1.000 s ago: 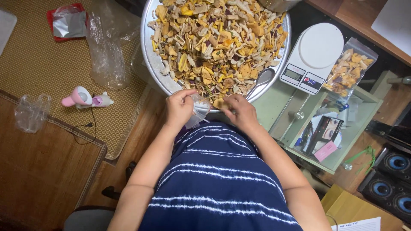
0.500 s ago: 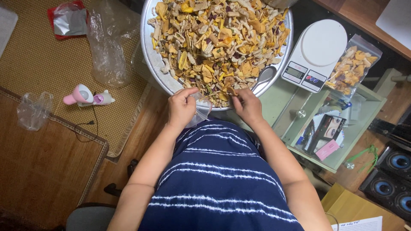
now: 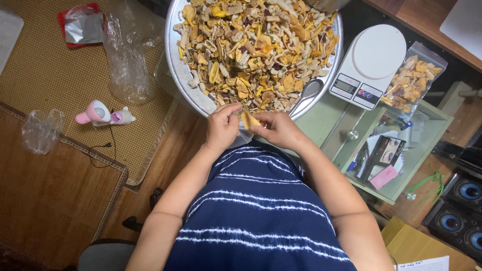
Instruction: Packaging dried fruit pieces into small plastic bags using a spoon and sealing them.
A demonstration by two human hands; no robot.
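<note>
A large round metal tray [image 3: 176,70] holds a heap of dried fruit and vegetable chips [image 3: 256,45], yellow, beige and dark purple. At the tray's near rim my left hand [image 3: 222,126] and my right hand [image 3: 277,129] meet over a small clear plastic bag [image 3: 242,135]. Both hands pinch the bag, and a yellow chip [image 3: 249,119] sits between the fingers at its mouth. A metal spoon [image 3: 307,95] lies in the tray just right of my right hand. My striped dark blue top hides the bag's lower part.
A white kitchen scale [image 3: 370,62] stands right of the tray, with a filled clear bag of chips [image 3: 414,79] beside it. A glass-topped shelf [image 3: 401,160] holds small boxes. On the woven mat at left lie empty plastic bags [image 3: 125,55], a pink hand-held sealer [image 3: 98,113] and a red packet [image 3: 80,25].
Both hands have drawn closer together at the tray's rim. A yellow chip now shows between the fingers at the small bag's mouth.
</note>
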